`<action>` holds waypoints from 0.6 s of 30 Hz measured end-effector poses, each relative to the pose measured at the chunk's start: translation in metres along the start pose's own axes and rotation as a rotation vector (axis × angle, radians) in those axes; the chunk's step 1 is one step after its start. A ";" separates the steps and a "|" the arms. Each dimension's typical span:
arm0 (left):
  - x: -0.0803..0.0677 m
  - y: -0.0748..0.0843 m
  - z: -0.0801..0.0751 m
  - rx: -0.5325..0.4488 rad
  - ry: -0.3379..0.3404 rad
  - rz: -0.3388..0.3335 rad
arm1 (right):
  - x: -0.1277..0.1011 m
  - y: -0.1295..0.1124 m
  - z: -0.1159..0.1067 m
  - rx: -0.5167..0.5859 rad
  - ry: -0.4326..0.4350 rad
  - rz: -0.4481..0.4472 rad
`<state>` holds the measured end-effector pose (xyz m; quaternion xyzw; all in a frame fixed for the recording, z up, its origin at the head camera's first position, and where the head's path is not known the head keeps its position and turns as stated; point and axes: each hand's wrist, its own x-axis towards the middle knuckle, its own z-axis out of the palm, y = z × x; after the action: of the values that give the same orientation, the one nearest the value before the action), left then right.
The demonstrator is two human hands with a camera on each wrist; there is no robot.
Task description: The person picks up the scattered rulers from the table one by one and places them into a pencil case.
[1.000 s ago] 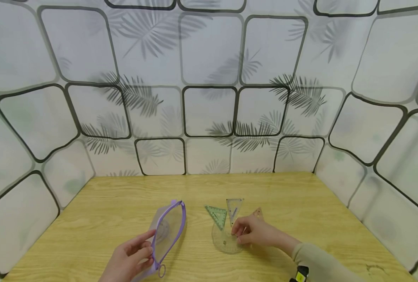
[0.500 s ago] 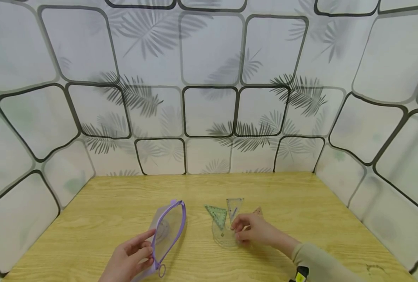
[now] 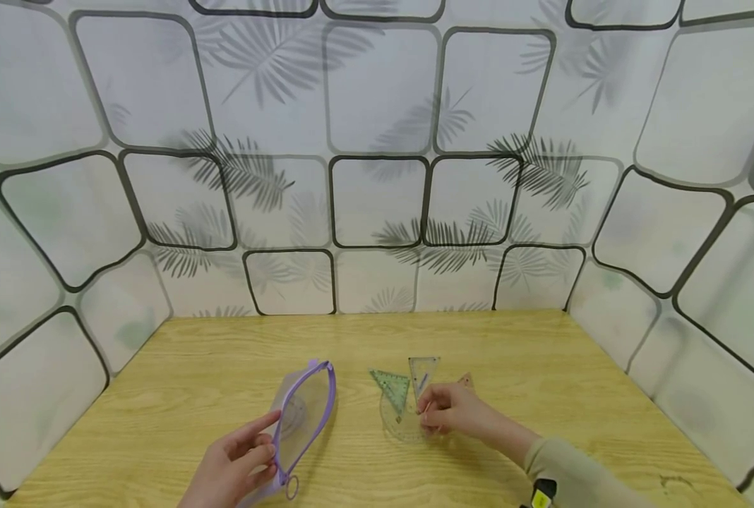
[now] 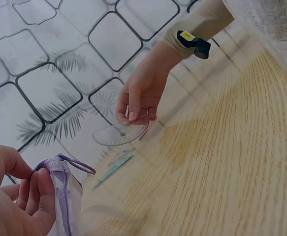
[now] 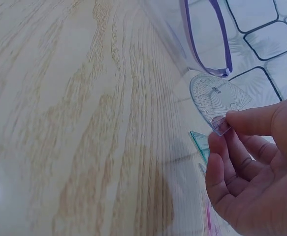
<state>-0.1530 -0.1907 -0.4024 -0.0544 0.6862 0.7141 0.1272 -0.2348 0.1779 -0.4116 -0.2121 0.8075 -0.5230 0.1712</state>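
Left hand (image 3: 229,462) pinches the near end of a translucent pouch (image 3: 277,409) with purple trim, thumb and fingers curled on the rim; pouch mouth gapes toward the tabletop's right edge. Zip pull with ring (image 3: 292,487) hangs at that same near end. Faint round shape shows on the pouch; can't tell if printed or inside. Pouch is left of middle on the tabletop (image 3: 161,409), well in from the left edge.

Right hand (image 3: 459,410) grips a clear protractor (image 5: 217,96) between thumb and fingertips, tilted, looks held up off the wood. It's right of the pouch, near but apart, well short of the tabletop's far edge.

Around it: green set square (image 3: 395,386) on the pouch side, its lower tip seen through or against the protractor in the head view. Clear set square (image 3: 423,368) is next, toward the far edge; the right hand blocks its lower end. Orange set square (image 3: 466,381) is on the right-edge side, mostly hidden behind the right hand, only a corner showing.

Light sleeve (image 3: 574,469) and dark wrist strap with yellow label (image 3: 542,495) on the right arm. Dark mark (image 3: 677,484) toward the tabletop's right edge. Patterned wall covering (image 3: 377,99) runs along the left, far and right edges.
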 end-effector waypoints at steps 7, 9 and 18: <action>0.000 0.000 0.000 -0.010 0.017 -0.005 | 0.001 -0.003 0.002 0.024 0.021 -0.010; 0.000 -0.001 0.000 -0.006 0.011 -0.002 | 0.001 -0.004 0.003 0.030 0.022 0.003; 0.000 -0.002 0.000 0.001 0.004 0.007 | 0.004 -0.007 0.007 0.046 0.007 -0.005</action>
<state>-0.1523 -0.1909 -0.4038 -0.0533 0.6870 0.7142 0.1233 -0.2335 0.1683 -0.4077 -0.2083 0.7953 -0.5428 0.1717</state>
